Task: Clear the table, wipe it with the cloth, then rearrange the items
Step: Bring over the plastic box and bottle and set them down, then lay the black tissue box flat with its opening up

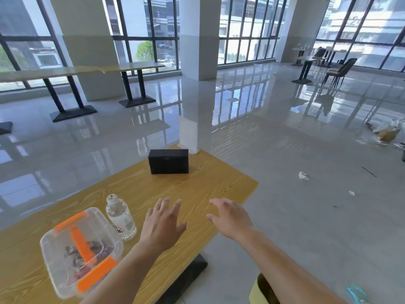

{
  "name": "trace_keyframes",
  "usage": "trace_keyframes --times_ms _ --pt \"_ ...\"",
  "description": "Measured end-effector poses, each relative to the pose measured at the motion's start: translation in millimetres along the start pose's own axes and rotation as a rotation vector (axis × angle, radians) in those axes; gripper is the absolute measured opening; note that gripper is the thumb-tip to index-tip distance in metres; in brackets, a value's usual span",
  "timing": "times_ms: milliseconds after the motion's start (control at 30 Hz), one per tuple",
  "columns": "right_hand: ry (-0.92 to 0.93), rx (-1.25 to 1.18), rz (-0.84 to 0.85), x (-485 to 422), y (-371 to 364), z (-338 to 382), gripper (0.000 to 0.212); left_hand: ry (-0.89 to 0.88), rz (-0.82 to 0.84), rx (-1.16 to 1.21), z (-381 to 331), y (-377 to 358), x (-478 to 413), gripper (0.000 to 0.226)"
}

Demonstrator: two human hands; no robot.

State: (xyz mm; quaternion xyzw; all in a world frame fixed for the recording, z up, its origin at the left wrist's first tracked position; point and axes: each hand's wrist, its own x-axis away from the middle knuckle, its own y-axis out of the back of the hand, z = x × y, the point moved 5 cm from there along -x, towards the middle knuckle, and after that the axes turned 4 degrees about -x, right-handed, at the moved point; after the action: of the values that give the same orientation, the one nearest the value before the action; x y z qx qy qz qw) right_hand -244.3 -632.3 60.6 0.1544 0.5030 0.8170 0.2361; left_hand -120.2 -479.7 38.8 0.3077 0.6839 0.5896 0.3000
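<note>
Head view: the only camera, looking forward and down over both forearms.
Bench (219, 183): yellow wood-grain top with a rounded far right corner, on a dark base.
Left grip (163, 224): a bare hand, palm down, fingers straight and spread, released and holding nothing. It is over the middle of the bench, just right of the bottle. I cannot tell whether it touches the top.
Right grip (232, 218): a bare hand, palm down, fingers loosely bent, released and holding nothing. It is at the bench's right edge, apart from the left one.
Water bottle (120, 218): clear, upright, capped, standing on the bench between the container and the left grip.
Clear container (79, 249): lidded plastic box with orange clasps and an orange strip across the lid, near the left front of the bench, just beside the bottle. Small dark contents, too blurred to name.
Black box (168, 161): upright at the far end of the bench, well apart from both grips.
Clear stand (188, 137): transparent upright sheet just behind the black box, at the far edge.
Floor (285, 150): glossy grey tiles with a crumpled plastic scrap (303, 175) to the right of the bench.
</note>
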Motion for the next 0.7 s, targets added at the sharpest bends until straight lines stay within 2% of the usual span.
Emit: trace_keyframes --times_ms 267,700 --pt "0.038 -0.007 0.062 -61 -8 -18 0.051 0.077 0.036 -0.004 12 -19 -46 0.072" --pt "0.028 0.058 0.150 -219 -14 -10 0.050 0.169 0.042 0.075 64 -35 -184 0.069"
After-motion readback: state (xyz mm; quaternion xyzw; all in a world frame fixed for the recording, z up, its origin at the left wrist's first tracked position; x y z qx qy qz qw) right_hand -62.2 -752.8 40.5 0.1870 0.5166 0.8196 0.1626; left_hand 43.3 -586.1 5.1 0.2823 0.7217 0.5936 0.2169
